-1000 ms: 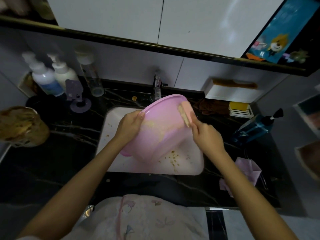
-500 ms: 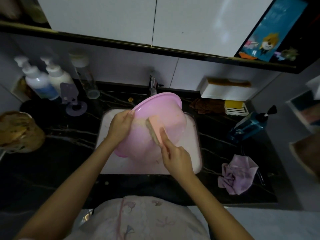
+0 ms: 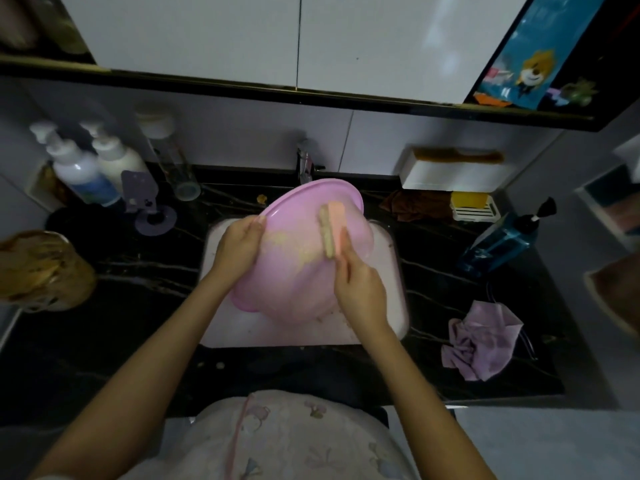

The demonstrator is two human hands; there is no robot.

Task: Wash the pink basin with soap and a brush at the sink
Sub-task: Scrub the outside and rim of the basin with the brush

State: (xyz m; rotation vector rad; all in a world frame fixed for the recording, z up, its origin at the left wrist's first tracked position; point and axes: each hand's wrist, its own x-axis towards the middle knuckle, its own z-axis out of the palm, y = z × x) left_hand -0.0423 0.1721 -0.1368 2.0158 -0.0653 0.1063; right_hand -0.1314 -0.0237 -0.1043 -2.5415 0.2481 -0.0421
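Head view: pink basin tilted over the sink, left hand grip curled on its rim, right hand grip closed on the brush, swept back up toward the rim from mid-wall; scrubbing apparently midway

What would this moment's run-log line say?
stage: scrubbing | left hand: grips pink basin rim, tilted over sink | right hand: holds brush against basin | residue: yellowish smears visible

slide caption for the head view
Left hand holds a pink basin tilted over the sink; right hand presses a brush on it.
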